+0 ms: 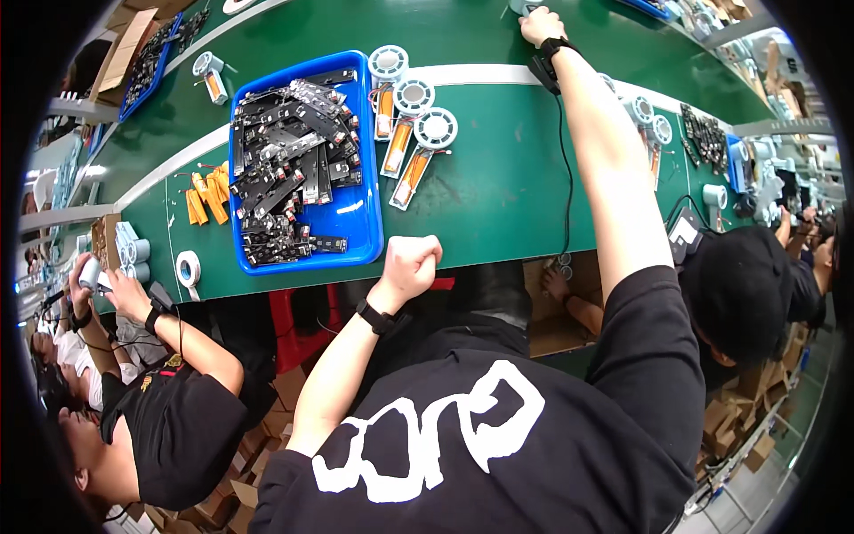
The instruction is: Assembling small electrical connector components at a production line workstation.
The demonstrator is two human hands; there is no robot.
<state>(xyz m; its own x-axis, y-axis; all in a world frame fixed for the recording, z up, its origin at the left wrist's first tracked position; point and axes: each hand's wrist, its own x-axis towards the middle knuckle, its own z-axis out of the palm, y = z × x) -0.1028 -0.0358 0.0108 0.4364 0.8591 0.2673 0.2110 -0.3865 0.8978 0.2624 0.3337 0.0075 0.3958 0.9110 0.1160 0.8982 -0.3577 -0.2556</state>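
Note:
My right arm stretches far over the green table, and my right hand is closed on a pale blue-grey part at the picture's top edge. Most of that part is cut off, so its kind does not show. Close to the table's near edge, my left hand is curled into a fist with nothing showing in it. Beyond it lie round, slotted pale fan-like units, with orange battery packs attached by wires. Left of these, a blue tray holds a heap of black circuit boards.
Loose orange battery packs and a white tape roll lie left of the tray. A black cable hangs from my right wrist across the table. Co-workers sit on both sides, one wearing a black cap; more fan-like units are at right.

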